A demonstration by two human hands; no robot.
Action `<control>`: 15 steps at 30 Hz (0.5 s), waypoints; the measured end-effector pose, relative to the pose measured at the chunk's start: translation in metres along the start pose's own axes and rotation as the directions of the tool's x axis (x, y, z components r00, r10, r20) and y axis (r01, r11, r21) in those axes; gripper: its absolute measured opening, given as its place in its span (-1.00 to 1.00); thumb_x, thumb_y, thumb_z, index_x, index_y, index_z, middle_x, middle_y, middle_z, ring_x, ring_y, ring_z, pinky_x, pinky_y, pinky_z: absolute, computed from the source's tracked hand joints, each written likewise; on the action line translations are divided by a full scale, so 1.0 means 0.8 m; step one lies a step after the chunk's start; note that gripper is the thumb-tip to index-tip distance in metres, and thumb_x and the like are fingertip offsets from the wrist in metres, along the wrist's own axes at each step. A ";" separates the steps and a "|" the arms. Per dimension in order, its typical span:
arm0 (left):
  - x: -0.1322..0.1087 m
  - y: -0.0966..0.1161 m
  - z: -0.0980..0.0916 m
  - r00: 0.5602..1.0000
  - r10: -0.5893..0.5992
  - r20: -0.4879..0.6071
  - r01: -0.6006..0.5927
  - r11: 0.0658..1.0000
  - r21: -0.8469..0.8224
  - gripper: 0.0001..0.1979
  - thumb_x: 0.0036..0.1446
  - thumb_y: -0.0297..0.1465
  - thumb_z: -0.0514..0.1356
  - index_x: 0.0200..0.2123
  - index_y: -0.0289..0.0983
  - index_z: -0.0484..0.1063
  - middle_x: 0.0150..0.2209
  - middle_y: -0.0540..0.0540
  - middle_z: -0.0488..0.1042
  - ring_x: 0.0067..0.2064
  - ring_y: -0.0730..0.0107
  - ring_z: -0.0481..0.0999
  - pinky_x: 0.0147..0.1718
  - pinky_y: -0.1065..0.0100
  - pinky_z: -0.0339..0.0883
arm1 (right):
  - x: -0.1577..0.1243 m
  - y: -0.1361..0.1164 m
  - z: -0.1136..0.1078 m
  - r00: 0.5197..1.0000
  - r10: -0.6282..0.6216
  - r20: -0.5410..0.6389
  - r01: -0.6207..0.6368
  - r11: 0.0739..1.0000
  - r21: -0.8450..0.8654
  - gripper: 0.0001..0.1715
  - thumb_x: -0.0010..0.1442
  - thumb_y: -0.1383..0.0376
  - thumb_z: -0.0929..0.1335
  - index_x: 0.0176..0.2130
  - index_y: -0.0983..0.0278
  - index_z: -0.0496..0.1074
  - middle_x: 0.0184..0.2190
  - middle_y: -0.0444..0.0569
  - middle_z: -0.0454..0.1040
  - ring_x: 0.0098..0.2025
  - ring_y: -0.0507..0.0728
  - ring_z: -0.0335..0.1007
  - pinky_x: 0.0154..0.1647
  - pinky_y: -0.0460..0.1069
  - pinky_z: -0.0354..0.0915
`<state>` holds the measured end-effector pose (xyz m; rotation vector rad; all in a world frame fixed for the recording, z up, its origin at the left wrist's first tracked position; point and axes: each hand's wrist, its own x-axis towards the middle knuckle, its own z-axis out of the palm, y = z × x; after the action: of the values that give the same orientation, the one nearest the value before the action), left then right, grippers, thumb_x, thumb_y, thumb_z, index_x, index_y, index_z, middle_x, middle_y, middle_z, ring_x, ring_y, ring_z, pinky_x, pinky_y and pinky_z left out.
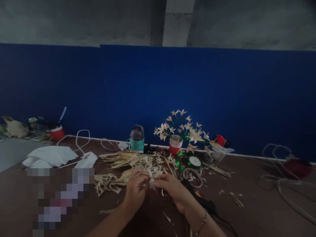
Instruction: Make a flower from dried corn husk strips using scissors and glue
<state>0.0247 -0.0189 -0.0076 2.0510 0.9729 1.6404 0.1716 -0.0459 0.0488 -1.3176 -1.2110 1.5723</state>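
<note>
My left hand [137, 185] and my right hand [172, 188] meet over the near middle of the table. Pinched between their fingertips is a small pale piece [151, 181], too small to tell its kind. Just beyond the hands lies a pile of dried, straw-coloured husk strips [130, 159], with more curled husk pieces [106, 184] to the left. Past my right hand are a roll of green ribbon [195, 162] and a clear roll of tape [192, 177]. A black corded tool [206, 200], partly hidden by my right wrist, lies beside it.
Artificial cream flowers [195, 135] stand in a red-and-white cup [175, 146] near the blue partition [158, 85]. A teal bottle [137, 140] stands left of them. White cloth or paper [50, 156] lies at the left, and looped cables [283, 171] at the right.
</note>
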 end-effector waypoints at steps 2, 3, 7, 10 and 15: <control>0.001 0.001 -0.001 1.000 -0.013 0.019 0.013 0.999 -0.030 -0.83 0.04 -0.41 0.13 -0.53 -0.26 0.48 -0.50 -0.10 0.49 -0.36 0.31 0.40 -0.34 0.31 0.30 | 0.002 0.003 -0.001 1.000 0.000 -0.002 0.000 1.000 0.027 -0.87 -0.20 0.29 0.36 -0.64 0.31 0.36 -0.71 -0.22 0.29 -0.64 -0.07 0.09 -0.59 -0.12 -0.06; 0.002 0.002 -0.001 0.999 -0.025 0.031 0.027 0.999 -0.046 -0.83 0.04 -0.42 0.14 -0.53 -0.26 0.48 -0.50 -0.10 0.49 -0.36 0.30 0.40 -0.34 0.31 0.30 | 0.003 0.004 -0.003 1.000 -0.006 -0.001 0.006 0.999 0.040 -0.87 -0.20 0.29 0.37 -0.63 0.31 0.36 -0.71 -0.22 0.30 -0.64 -0.07 0.09 -0.59 -0.13 -0.05; 0.004 0.005 -0.004 0.995 -0.059 0.076 0.067 0.993 -0.101 -0.85 0.03 -0.41 0.17 -0.54 -0.26 0.48 -0.48 -0.10 0.48 -0.34 0.31 0.39 -0.35 0.34 0.30 | 0.007 0.006 -0.012 0.997 -0.061 0.038 0.058 0.997 0.056 -0.87 -0.23 0.29 0.41 -0.61 0.32 0.40 -0.68 -0.20 0.36 -0.60 -0.05 0.16 -0.54 -0.13 0.03; 0.004 0.009 -0.005 0.991 -0.060 0.119 0.075 0.990 -0.123 -0.83 0.04 -0.40 0.17 -0.56 -0.26 0.48 -0.49 -0.09 0.47 -0.35 0.32 0.38 -0.36 0.35 0.28 | 0.006 0.004 -0.016 0.995 -0.081 0.059 0.079 0.996 0.028 -0.87 -0.23 0.30 0.43 -0.57 0.32 0.45 -0.67 -0.21 0.37 -0.58 -0.05 0.17 -0.49 -0.12 0.06; 0.004 0.015 -0.007 0.984 -0.069 0.165 0.092 0.986 -0.136 -0.83 0.06 -0.41 0.16 -0.54 -0.26 0.49 -0.52 -0.08 0.45 -0.35 0.33 0.38 -0.33 0.36 0.26 | 0.005 0.000 -0.016 0.995 -0.060 0.077 0.061 0.998 -0.010 -0.88 -0.22 0.31 0.42 -0.56 0.32 0.46 -0.65 -0.20 0.38 -0.55 -0.03 0.20 -0.45 -0.11 0.09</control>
<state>0.0235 -0.0261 0.0041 1.9845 0.8466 1.4367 0.1838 -0.0398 0.0474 -1.2267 -1.2973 1.5867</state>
